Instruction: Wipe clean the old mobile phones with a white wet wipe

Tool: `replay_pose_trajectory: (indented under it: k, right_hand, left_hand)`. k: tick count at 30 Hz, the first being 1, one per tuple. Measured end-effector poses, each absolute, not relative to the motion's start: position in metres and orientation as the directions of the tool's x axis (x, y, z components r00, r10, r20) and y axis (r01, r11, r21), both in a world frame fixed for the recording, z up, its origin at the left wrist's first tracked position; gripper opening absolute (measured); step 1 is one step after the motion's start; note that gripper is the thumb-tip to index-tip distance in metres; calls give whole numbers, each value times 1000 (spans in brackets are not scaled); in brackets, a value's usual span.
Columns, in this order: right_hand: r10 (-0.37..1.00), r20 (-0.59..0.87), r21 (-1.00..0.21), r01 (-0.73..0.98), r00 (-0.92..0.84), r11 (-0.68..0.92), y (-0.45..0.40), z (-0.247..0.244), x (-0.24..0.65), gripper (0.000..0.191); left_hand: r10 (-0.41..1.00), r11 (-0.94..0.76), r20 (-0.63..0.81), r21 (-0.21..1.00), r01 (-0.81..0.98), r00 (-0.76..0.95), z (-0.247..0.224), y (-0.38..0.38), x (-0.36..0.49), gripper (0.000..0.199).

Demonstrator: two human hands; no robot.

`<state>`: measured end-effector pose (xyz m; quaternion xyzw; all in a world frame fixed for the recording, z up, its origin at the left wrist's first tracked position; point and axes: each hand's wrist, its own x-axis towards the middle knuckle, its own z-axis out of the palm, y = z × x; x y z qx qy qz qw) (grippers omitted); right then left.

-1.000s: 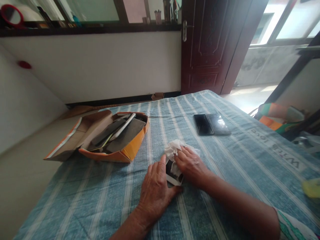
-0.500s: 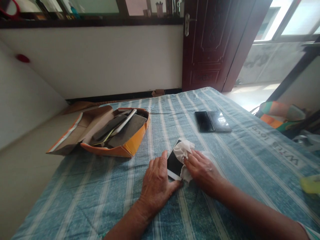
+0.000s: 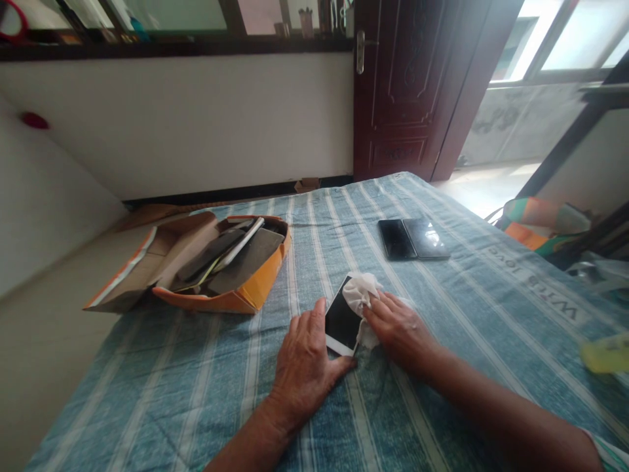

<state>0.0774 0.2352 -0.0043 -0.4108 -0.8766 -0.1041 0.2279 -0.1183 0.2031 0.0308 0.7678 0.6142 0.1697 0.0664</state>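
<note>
Black-and-white phone (image 3: 341,320), striped blue sheet (image 3: 196,393)

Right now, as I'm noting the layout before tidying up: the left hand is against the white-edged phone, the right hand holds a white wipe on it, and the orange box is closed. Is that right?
Not quite: the orange box is open, its lid folded back and flat devices showing inside, as the head view shows. The rest stands.

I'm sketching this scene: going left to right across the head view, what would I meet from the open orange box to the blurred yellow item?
Open orange box, left hand, white-framed phone, crumpled white tissue, right hand, blurred yellow item.
</note>
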Motion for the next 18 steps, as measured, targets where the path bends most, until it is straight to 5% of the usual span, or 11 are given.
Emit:
replay_pose_trajectory:
  k: [7,18]
  right_hand:
    - [710,479,10,812,-516,584,257,-4,83,26]
    - [580,522,-51,656,-625,753,199,-2,46,24]
  left_hand:
    - [978,-202,118,342,918,172,35,203,-116,90]
    - [953,-255,5,556,791,304,47,215,-144,96]
